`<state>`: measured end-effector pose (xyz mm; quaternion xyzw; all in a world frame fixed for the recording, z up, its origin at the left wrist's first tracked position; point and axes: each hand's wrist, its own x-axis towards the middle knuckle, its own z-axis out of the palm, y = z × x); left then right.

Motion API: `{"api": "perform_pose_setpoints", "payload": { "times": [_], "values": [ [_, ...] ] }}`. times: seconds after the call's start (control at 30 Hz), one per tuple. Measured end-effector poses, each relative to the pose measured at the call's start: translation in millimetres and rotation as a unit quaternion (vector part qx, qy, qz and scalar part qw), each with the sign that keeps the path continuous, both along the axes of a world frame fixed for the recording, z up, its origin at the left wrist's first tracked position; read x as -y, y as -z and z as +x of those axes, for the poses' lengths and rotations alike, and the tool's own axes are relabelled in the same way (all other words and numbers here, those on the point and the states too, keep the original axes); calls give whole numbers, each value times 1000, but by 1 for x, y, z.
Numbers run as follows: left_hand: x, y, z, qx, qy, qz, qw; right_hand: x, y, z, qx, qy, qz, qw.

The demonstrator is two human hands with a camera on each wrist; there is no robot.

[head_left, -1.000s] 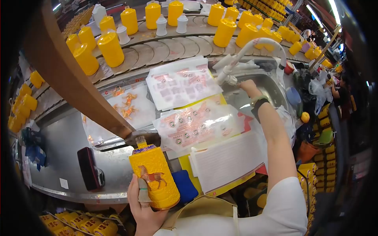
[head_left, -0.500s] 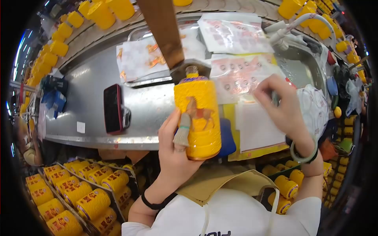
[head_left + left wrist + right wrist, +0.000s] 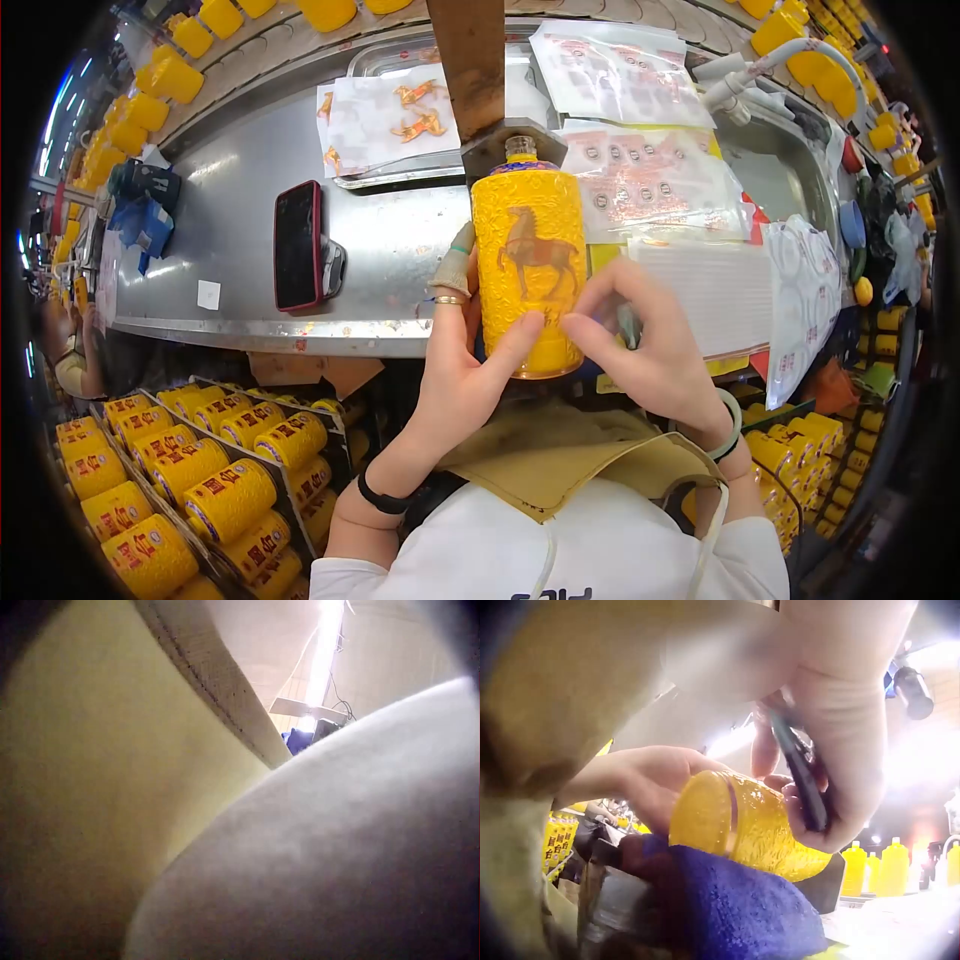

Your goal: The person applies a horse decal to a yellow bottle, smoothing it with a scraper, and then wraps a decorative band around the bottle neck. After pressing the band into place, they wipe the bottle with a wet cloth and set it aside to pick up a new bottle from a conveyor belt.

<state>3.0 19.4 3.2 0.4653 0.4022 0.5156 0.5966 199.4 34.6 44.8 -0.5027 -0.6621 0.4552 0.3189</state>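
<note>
A yellow embossed bottle (image 3: 527, 230) with a brown horse picture (image 3: 538, 250) stands before me in the head view, its clear neck overlapping a dark metal plate (image 3: 480, 152). My left hand (image 3: 455, 375) grips it from the left, thumb on the lower front; a beige cover (image 3: 454, 272) sheathes one finger. At the lower right front of the bottle is my right hand (image 3: 645, 335), thumb and forefinger tips close together. A slim dark tool (image 3: 804, 776) lies in its curled fingers in the right wrist view. The left wrist view shows mostly cloth.
A wooden beam (image 3: 468, 60) comes down behind the bottle. Sheets with horse pictures (image 3: 395, 125) lie on a tray, with printed sheets (image 3: 650, 185) to the right. A phone (image 3: 298, 245) lies left, a blue cloth (image 3: 742, 907) under the bottle. Crates of yellow bottles (image 3: 230, 490) stand below.
My right hand has come from the sink tap to the bottle's lower front. My left thumb has moved onto the bottle's face. The head view has turned, too.
</note>
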Motion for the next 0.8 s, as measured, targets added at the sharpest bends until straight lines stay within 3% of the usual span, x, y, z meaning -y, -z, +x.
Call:
{"api": "perform_pose_setpoints", "payload": {
  "times": [0.07, 0.27, 0.8],
  "values": [
    [0, -4, 1, 15, 5, -5, 1000, 3, 5, 0, -65, 53, -78, 993],
    [5, -4, 0, 20, 11, -26, 999, 13, 24, -6, -161, 92, -134, 973],
    [7, -1, -3, 43, 22, -35, 998, 16, 28, -8, -181, 99, -151, 967]
  ]
}}
